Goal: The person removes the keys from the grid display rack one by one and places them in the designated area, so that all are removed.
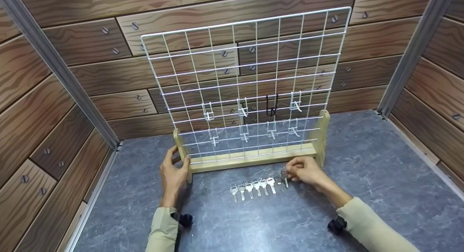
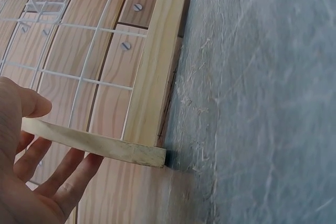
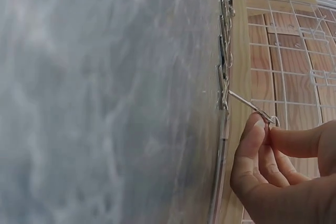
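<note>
My right hand [image 1: 304,169] pinches a silver key [image 3: 244,100] by its ring end between thumb and fingers. The key's blade points down, low over the table at the right end of a row of several silver keys [image 1: 271,183]. My left hand [image 1: 172,177] grips the left wooden end piece [image 2: 94,142] of a stand, thumb on one side and fingers on the other. The stand holds up a white wire grid panel [image 1: 256,22]. Several white hooks [image 1: 243,110] and one black hook [image 1: 271,108] hang in two rows on the grid's lower part.
A wooden crossbar [image 1: 250,158] joins the stand's two ends, close behind the keys. The right wooden end piece [image 1: 322,136] stands just behind my right hand. Wood-patterned walls [image 1: 108,78] with metal corner posts [image 1: 409,52] surround the grey table [image 1: 232,226].
</note>
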Available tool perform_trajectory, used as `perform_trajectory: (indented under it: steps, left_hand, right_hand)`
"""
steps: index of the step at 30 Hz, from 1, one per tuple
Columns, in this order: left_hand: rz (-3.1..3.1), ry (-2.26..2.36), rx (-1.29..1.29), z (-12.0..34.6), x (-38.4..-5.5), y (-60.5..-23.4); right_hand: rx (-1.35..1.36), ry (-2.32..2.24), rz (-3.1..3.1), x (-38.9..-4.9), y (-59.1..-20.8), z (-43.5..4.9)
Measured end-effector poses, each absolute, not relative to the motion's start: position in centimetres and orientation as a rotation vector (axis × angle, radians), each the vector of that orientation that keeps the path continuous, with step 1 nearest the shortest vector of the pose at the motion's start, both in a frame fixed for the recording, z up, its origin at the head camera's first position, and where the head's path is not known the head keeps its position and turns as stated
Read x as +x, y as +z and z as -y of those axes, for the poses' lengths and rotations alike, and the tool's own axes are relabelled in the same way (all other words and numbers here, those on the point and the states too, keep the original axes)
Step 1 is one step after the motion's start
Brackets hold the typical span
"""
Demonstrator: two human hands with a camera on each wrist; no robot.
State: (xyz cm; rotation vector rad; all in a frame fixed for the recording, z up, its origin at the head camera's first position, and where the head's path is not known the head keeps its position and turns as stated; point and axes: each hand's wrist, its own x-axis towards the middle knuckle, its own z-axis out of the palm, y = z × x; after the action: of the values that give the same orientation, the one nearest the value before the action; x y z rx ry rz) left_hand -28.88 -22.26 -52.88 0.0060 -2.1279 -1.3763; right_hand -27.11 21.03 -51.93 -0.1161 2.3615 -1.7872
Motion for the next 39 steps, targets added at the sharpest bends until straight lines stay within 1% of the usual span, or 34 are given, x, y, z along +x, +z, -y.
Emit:
perform_trajectory:
  steps: [7,20,29,35,39]
  left_hand:
    - [2.116,-1.383,-0.004,22.3,-28.9,-52.8]
    - [2.106,-1.395,-0.016,22.3,-29.1,-52.8]
    - [2.135,-1.351,0.014,22.3,-28.8,-52.9]
    - [2.138,-1.355,0.029,22.3,-28.8,-52.8]
    - [2.130,-1.380,0.026,22.3,-28.8,-52.7]
  right_hand:
    - [-0.062,-1.716,-2.357,-27.6,-51.9,-21.3]
    - [-0.079,-1.591,-2.452,-27.9,-51.8,-20.8]
    - [-0.126,-1.513,-2.557,-27.8,-52.1,-20.4]
    - [-0.168,-1.377,-2.708,-27.6,-52.0,-20.2]
    - [-0.241,-1.264,-2.830,-27.6,-52.0,-20.3]
